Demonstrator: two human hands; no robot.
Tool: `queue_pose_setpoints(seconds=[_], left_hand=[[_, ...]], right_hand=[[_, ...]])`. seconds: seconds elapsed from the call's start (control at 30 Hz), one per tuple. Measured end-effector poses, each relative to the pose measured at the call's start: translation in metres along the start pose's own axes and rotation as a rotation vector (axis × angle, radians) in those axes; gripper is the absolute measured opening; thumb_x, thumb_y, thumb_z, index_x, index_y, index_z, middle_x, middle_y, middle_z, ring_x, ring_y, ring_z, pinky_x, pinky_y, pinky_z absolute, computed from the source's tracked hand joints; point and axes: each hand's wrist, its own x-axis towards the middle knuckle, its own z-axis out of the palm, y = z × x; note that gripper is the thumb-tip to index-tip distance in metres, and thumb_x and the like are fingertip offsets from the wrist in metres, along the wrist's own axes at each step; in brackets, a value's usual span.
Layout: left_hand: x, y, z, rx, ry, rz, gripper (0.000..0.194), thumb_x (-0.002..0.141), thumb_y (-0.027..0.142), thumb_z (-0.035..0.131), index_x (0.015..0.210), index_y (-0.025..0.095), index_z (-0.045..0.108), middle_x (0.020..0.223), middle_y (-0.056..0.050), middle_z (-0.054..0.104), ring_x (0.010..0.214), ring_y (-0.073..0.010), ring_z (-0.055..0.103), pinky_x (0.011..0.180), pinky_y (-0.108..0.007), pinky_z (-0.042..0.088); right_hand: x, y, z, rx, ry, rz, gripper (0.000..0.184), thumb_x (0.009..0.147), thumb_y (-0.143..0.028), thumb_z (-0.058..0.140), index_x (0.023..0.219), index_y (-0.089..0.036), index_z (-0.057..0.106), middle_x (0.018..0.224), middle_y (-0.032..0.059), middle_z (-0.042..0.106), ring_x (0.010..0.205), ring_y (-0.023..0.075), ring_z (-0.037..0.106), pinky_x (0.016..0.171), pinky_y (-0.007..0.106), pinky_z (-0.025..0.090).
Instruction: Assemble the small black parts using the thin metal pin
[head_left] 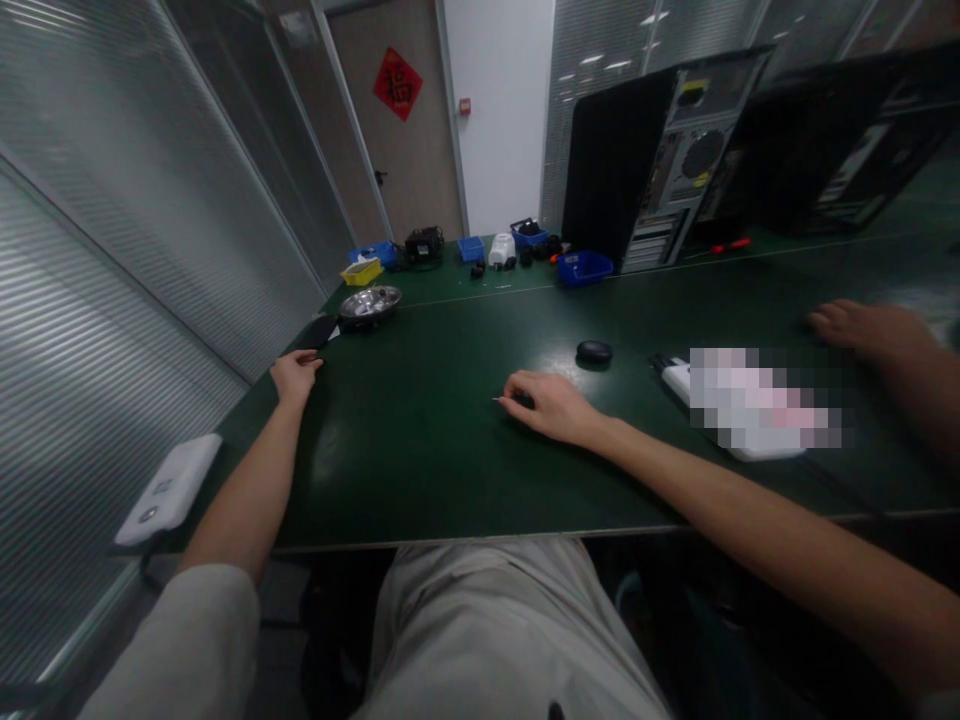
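My left hand (pixel 295 374) rests at the left edge of the green table (pixel 450 470), fingers curled loosely, just short of a flat black object (pixel 318 331); nothing shows inside it. My right hand (pixel 551 404) lies on the table's middle, fingers closed over a small dark tool (pixel 519 400) whose thin metal tip pokes out to the left. A round black puck-like object (pixel 594 351) sits a little beyond my right hand.
A metal bowl (pixel 369 303) stands at the far left. Blue bins (pixel 584 267), a yellow bin (pixel 361 271) and small parts line the back. Two computer towers (pixel 660 160) stand at the back right. Another person's hand (pixel 862 325) rests at the right. A white device (pixel 172 488) sits at the near left.
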Motion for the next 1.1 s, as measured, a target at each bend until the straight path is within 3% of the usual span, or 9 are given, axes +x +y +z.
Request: queue_pose_setpoints(seconds=[0.1, 0.33, 0.53, 0.8, 0.97, 1.1], left_hand=[[0.003, -0.008, 0.0, 0.054, 0.024, -0.018, 0.032, 0.081, 0.021, 0.07, 0.111, 0.012, 0.077, 0.096, -0.009, 0.077, 0.09, -0.0254, 0.071, 0.091, -0.036, 0.054], [0.0, -0.008, 0.003, 0.203, 0.013, 0.175, 0.026, 0.087, 0.021, 0.061, 0.105, 0.01, 0.077, 0.107, -0.013, 0.074, 0.103, -0.0263, 0.067, 0.101, -0.036, 0.048], [-0.005, -0.006, 0.001, 0.326, 0.002, 0.24, 0.027, 0.091, 0.019, 0.055, 0.105, 0.009, 0.076, 0.114, -0.016, 0.07, 0.108, -0.0296, 0.063, 0.104, -0.04, 0.046], [-0.005, -0.002, -0.002, 0.406, -0.008, 0.176, 0.029, 0.091, 0.02, 0.058, 0.108, 0.008, 0.078, 0.103, -0.018, 0.074, 0.098, -0.0314, 0.067, 0.095, -0.041, 0.05], [-0.003, -0.002, -0.003, 0.475, -0.009, 0.168, 0.03, 0.092, 0.024, 0.058, 0.11, 0.011, 0.079, 0.107, -0.017, 0.074, 0.1, -0.0297, 0.066, 0.093, -0.037, 0.049], [-0.007, 0.002, -0.007, 0.548, -0.016, 0.18, 0.033, 0.093, 0.027, 0.056, 0.111, 0.012, 0.079, 0.109, -0.019, 0.073, 0.103, -0.0334, 0.062, 0.091, -0.041, 0.048]], right_hand=[[0.0, 0.0, 0.0, -0.001, 0.001, 0.001, 0.021, 0.101, -0.04, 0.057, 0.102, -0.021, 0.066, 0.098, 0.0041, 0.069, 0.078, 0.0166, 0.06, 0.069, 0.029, 0.038], [0.0, 0.0, 0.001, 0.0, 0.008, -0.006, 0.021, 0.102, -0.04, 0.056, 0.101, -0.021, 0.065, 0.096, 0.0034, 0.069, 0.078, 0.0162, 0.06, 0.069, 0.029, 0.038], [-0.001, 0.001, 0.001, 0.0, 0.004, -0.015, 0.021, 0.102, -0.041, 0.056, 0.1, -0.021, 0.065, 0.095, 0.0028, 0.069, 0.077, 0.0158, 0.059, 0.069, 0.029, 0.037], [0.0, 0.002, 0.002, -0.005, 0.004, -0.015, 0.021, 0.102, -0.041, 0.056, 0.1, -0.021, 0.065, 0.096, 0.0036, 0.069, 0.077, 0.0162, 0.06, 0.069, 0.029, 0.038], [0.0, 0.002, 0.002, -0.005, 0.01, -0.015, 0.02, 0.101, -0.04, 0.057, 0.1, -0.022, 0.065, 0.096, 0.0035, 0.069, 0.078, 0.0168, 0.061, 0.07, 0.029, 0.038], [0.0, 0.002, 0.003, -0.012, 0.015, -0.018, 0.021, 0.101, -0.04, 0.056, 0.1, -0.022, 0.065, 0.096, 0.0033, 0.07, 0.078, 0.0169, 0.061, 0.069, 0.029, 0.038]])
